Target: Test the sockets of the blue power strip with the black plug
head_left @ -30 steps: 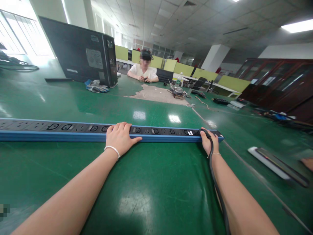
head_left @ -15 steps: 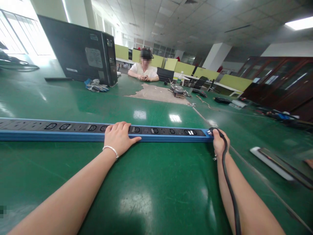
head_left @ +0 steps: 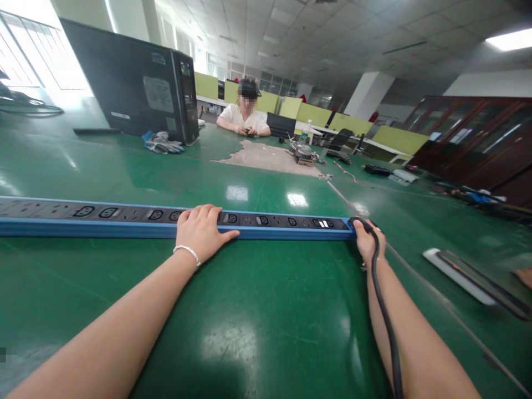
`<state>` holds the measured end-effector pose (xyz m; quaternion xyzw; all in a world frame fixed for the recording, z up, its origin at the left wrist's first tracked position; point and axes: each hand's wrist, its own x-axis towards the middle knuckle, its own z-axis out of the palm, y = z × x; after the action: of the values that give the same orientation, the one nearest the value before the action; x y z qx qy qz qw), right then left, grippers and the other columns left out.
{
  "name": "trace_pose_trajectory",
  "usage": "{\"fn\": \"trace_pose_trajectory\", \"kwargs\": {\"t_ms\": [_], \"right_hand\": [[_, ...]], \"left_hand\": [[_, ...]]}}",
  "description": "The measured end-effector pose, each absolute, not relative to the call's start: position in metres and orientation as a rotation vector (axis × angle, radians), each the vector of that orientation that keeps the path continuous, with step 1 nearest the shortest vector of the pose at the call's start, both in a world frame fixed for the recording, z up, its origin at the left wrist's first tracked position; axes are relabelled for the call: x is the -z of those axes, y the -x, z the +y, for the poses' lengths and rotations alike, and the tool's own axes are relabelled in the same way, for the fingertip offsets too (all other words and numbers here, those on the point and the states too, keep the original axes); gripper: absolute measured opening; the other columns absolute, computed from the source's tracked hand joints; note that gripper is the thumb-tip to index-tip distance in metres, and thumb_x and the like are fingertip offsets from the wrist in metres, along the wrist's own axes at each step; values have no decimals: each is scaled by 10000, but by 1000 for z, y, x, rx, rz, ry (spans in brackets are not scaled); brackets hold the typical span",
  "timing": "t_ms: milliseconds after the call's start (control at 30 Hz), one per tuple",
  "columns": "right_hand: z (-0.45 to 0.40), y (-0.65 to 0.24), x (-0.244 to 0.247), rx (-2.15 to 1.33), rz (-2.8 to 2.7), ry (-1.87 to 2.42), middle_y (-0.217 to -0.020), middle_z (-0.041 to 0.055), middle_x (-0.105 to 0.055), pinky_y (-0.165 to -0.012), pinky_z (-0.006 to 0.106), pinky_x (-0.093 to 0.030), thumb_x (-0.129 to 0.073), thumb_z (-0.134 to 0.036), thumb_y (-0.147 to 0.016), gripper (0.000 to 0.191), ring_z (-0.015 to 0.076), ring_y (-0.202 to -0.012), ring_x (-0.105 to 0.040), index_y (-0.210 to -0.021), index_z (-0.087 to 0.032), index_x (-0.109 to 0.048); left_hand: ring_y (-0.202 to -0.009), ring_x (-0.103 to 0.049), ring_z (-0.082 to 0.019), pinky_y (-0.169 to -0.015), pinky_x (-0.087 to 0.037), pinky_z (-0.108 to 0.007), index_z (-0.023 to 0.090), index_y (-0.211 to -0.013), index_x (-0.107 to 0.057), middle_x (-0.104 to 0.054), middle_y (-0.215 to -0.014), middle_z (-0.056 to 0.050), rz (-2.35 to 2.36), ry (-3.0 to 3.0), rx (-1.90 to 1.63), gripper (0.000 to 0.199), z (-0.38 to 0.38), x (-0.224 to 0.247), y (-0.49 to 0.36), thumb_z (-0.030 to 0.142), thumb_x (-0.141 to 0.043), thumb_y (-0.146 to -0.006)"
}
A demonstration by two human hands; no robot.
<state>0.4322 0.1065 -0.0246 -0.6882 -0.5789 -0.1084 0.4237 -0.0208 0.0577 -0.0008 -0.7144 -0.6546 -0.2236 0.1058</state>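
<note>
A long blue power strip [head_left: 274, 233] with a row of black sockets lies across the green table. My left hand [head_left: 202, 233] rests over its middle, fingers wrapped over the far edge and thumb along the near side. At the strip's right end, my right hand [head_left: 368, 241] is closed around the head of a black cable [head_left: 384, 310], which meets the end of the strip. From there the cable runs down over my right forearm. How far the plug sits in the strip cannot be made out.
A black computer case [head_left: 137, 83] stands at the back left with gloves [head_left: 162, 143] beside it. A person [head_left: 245, 113] sits across the table. Metal parts [head_left: 305, 152] and a bottle stand behind; a long white-and-dark bar [head_left: 465, 280] lies at right.
My right hand has moved slightly left with the cable head, closer against the strip's end. My left hand stays on the strip.
</note>
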Motion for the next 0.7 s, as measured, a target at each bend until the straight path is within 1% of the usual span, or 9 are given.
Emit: {"fn": "trace_pose_trajectory", "kwargs": {"t_ms": [133,233,300,400,500,567,633,700], "right_hand": [[103,-429,26,237,-1384,1810,-1128,87,-621,-984,398,-336,-412,-499,-794,468,248,-1164,-466,-1049,-189,-653],[101,-431,27,231,-1394,1864,-1150,67,-610,-989,414,-325,-401,-507,-794,471,257,-1199,-425,-1072,-216,-645],[100,-431,27,250,-1385,1890,-1156,74,-604,-987,418,-326,-389,-510,-795,490,264,-1204,-415,-1094,-211,-636],[99,-431,27,259,-1403,1894,-1158,88,-600,-989,419,-323,-377,-512,-793,514,263,-1195,-419,-1116,-195,-621],[101,-432,28,245,-1430,1850,-1179,86,-585,-997,433,-314,-383,-514,-790,508,254,-1184,-428,-1122,-203,-610],[102,-435,30,203,-1442,1800,-1182,85,-582,-1009,452,-296,-425,-499,-769,490,255,-1190,-424,-1113,-204,-610],[102,-440,32,129,-1414,1717,-1144,87,-601,-1012,465,-292,-514,-471,-709,470,264,-1172,-443,-1072,-195,-627],[98,-445,30,75,-1351,1624,-1081,92,-625,-980,466,-338,-550,-445,-678,472,259,-1092,-513,-1059,-177,-625]], "left_hand": [[-1139,-453,-273,-961,-257,-406,210,-1155,-527,-557,-1210,-96,-1943,2107,653,648,57,0,21,670,-479,-701],[-1156,-443,-277,-965,-255,-406,219,-1168,-523,-552,-1222,-98,-1954,2110,653,641,57,0,20,661,-484,-704],[-1157,-443,-279,-970,-250,-407,220,-1170,-524,-552,-1224,-100,-1956,2107,653,642,57,0,20,660,-486,-704],[-1152,-447,-279,-967,-254,-409,211,-1163,-529,-555,-1217,-102,-1948,2101,659,645,57,0,20,662,-485,-703],[-1141,-454,-286,-952,-265,-415,198,-1150,-537,-562,-1202,-109,-1925,2110,678,649,57,0,20,665,-481,-703],[-1134,-458,-290,-946,-265,-417,192,-1145,-539,-566,-1192,-114,-1913,2113,691,650,57,1,20,666,-477,-705],[-1130,-460,-289,-943,-265,-418,191,-1142,-539,-567,-1190,-115,-1910,2111,695,647,58,1,21,666,-474,-708],[-1125,-462,-287,-942,-266,-420,192,-1140,-539,-567,-1190,-114,-1912,2111,696,646,58,1,21,668,-475,-707]]}}
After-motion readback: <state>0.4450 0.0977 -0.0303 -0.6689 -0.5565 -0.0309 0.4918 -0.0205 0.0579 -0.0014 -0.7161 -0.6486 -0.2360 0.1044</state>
